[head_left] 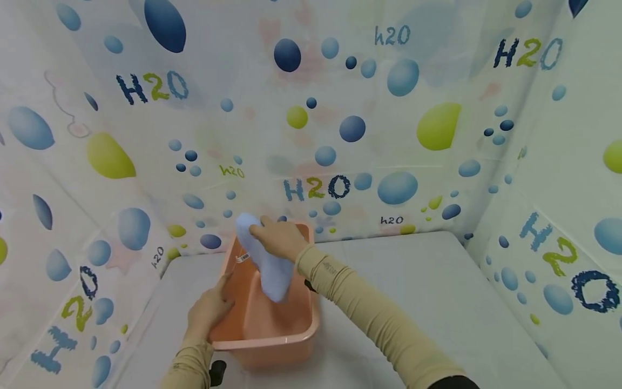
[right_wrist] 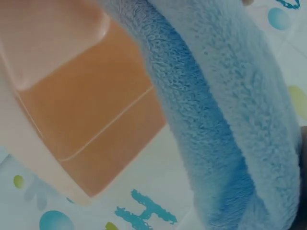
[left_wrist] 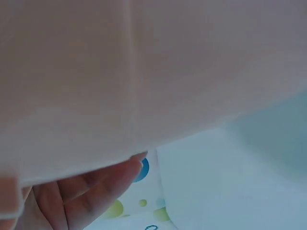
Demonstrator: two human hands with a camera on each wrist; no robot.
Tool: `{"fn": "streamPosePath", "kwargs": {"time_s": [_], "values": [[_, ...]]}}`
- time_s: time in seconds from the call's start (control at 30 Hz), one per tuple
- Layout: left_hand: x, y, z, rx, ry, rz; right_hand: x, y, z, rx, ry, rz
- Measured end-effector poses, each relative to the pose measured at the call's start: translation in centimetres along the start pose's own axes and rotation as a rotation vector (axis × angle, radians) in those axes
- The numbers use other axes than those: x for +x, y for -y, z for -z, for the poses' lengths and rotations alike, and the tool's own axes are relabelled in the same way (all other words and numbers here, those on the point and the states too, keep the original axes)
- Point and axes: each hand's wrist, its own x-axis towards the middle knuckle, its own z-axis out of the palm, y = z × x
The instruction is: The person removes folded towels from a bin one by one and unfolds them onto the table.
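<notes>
A peach-coloured plastic basin (head_left: 264, 342) stands on the white table. My left hand (head_left: 210, 309) grips its left rim, thumb on the inner side. In the left wrist view the fingers (left_wrist: 98, 194) lie against the basin's outer wall (left_wrist: 144, 86). My right hand (head_left: 281, 239) holds a fluffy light-blue towel (head_left: 276, 278) by its upper part, over the basin. The towel hangs down in a folded strip, with a small white tag (head_left: 242, 258) at its left edge. In the right wrist view the towel (right_wrist: 225, 105) covers much of the picture.
The white tabletop (head_left: 403, 292) extends to the right of the basin. Behind and beside it stand white walls (head_left: 252, 135) printed with blue and green drops and H2O lettering. The basin's far end is close to the back wall.
</notes>
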Motion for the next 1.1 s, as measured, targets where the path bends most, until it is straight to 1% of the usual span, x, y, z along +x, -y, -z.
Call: {"fn": "streamPosePath", "kwargs": {"time_s": [0.1,0.17,0.23,0.27,0.3,0.37,0.43,0.5,0.53,0.57,0.6,0.63,0.67,0.7,0.77,0.83,0.9,0.97,1.0,1.1], "values": [[0.1,0.0,0.0,0.021,-0.022,-0.011,-0.2,-0.2,0.4,0.034,-0.030,0.007],[0.1,0.0,0.1,0.031,-0.044,-0.012,-0.3,-0.3,0.8,0.078,-0.038,0.004],[0.1,0.0,0.2,0.038,-0.070,-0.012,-0.4,-0.5,1.3,0.139,-0.026,-0.009],[0.1,-0.1,0.2,0.039,-0.093,-0.016,-0.4,-0.6,1.6,0.179,-0.015,-0.017],[0.0,-0.1,0.2,0.044,-0.131,-0.029,-0.5,-0.7,2.0,0.226,0.005,-0.028],[-0.1,-0.2,0.2,0.054,-0.233,-0.074,-0.6,-1.0,2.5,0.304,0.038,-0.048],[-0.3,-0.4,0.1,0.061,-0.369,-0.153,-0.8,-1.2,3.0,0.362,0.059,-0.067],[-0.5,-0.7,-0.1,0.065,-0.505,-0.241,-1.0,-1.4,3.4,0.383,0.057,-0.077],[-0.6,-0.9,-0.2,0.056,-0.557,-0.275,-1.1,-1.5,3.5,0.387,0.051,-0.079],[-0.8,-1.2,-0.2,0.037,-0.593,-0.300,-1.3,-1.5,3.5,0.388,0.041,-0.081],[-1.0,-1.6,-0.3,0.006,-0.605,-0.309,-1.4,-1.6,3.6,0.387,0.028,-0.081],[-1.2,-2.0,-0.3,-0.037,-0.591,-0.308,-1.5,-1.6,3.7,0.391,0.015,-0.081],[-1.4,-2.5,-0.2,-0.089,-0.563,-0.296,-1.6,-1.6,3.7,0.401,0.005,-0.083],[-1.7,-3.0,-0.2,-0.154,-0.522,-0.274,-1.7,-1.6,3.8,0.412,-0.004,-0.086],[-2.1,-4.1,0.0,-0.290,-0.405,-0.212,-1.8,-1.6,3.9,0.440,-0.029,-0.099],[-2.4,-5.0,0.1,-0.404,-0.288,-0.157,-1.8,-1.6,4.2,0.483,-0.050,-0.122],[-2.6,-5.9,0.2,-0.498,-0.197,-0.103,-1.8,-1.5,4.5,0.526,-0.076,-0.146],[-2.7,-6.6,0.2,-0.560,-0.122,-0.066,-1.8,-1.4,4.9,0.567,-0.098,-0.166],[-2.7,-6.8,0.2,-0.593,-0.097,-0.059,-1.8,-1.4,5.1,0.582,-0.107,-0.172],[-2.6,-7.5,0.1,-0.650,-0.030,-0.048,-1.9,-1.3,5.6,0.607,-0.126,-0.178]]}}
